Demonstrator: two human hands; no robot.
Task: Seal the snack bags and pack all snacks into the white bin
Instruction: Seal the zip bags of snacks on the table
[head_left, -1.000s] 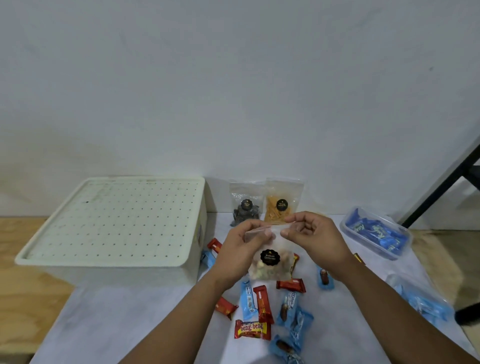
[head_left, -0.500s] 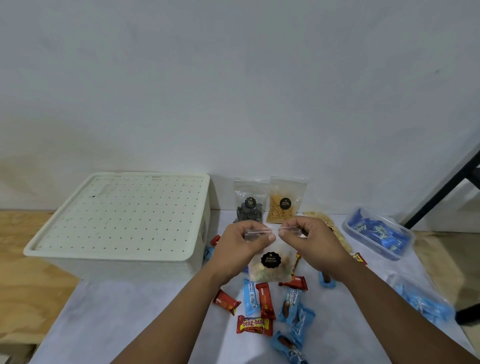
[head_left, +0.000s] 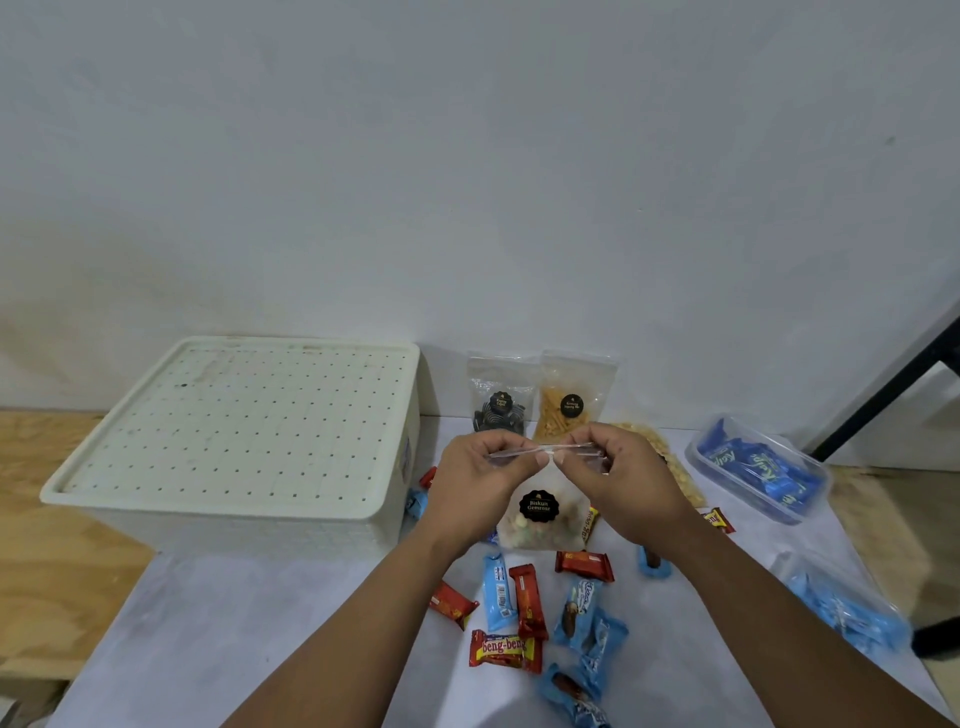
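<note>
Clear snack bag (head_left: 540, 519) upright, zip-edge level

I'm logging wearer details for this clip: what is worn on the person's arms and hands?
Nothing shows: both forearms are bare up to the frame edge, no sleeves in view. The left hand and right hand carry no gloves, rings, watch or bands that can be seen.

White wall (head_left: 467, 182) across upper frame. Pale desk (head_left: 208, 639) in lower centre. Wooden floor (head_left: 62, 571) at left edge. Black slanted bar (head_left: 893, 384) at right.
</note>
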